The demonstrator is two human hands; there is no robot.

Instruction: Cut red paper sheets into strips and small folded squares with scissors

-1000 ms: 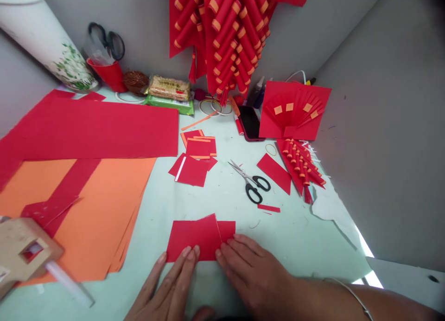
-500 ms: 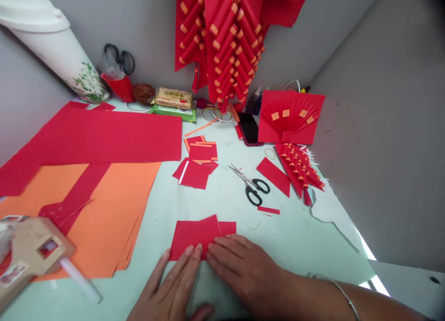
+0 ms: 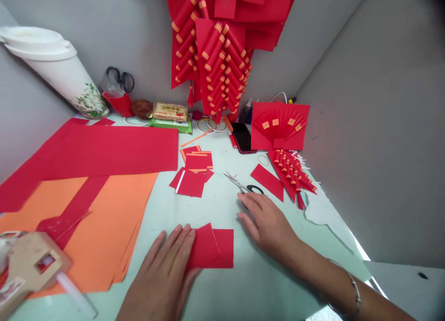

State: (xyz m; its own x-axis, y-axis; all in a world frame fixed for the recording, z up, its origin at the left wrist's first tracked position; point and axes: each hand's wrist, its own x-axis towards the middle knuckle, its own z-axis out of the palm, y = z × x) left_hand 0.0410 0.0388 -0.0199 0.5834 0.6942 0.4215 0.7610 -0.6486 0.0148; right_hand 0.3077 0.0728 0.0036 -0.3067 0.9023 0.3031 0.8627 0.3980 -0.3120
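My left hand (image 3: 167, 265) lies flat with its fingers stretched out, pressing the left part of a folded red paper piece (image 3: 222, 247) to the table. A slanted flap with a thin pale edge lies on top of that paper. My right hand (image 3: 269, 221) is over the handles of the scissors (image 3: 242, 185), thumb and fingers apart. It hides one handle loop, and whether it touches them I cannot tell. The blades are slightly apart and point up-left. Small red cards (image 3: 189, 183) with orange or white strips lie beyond my left hand.
A glue gun (image 3: 34, 260) sits on orange sheets (image 3: 114, 219) at left, below a large red sheet (image 3: 121, 149). Right of the scissors are a red paper strip (image 3: 267, 182) and a paper firecracker piece (image 3: 290, 172). Firecracker decorations (image 3: 219, 70) hang at the back; a phone (image 3: 242, 138) lies below.
My right hand has left the red paper and moved up and right to the scissors. My left hand has shifted slightly and now lies further over the paper's left part.
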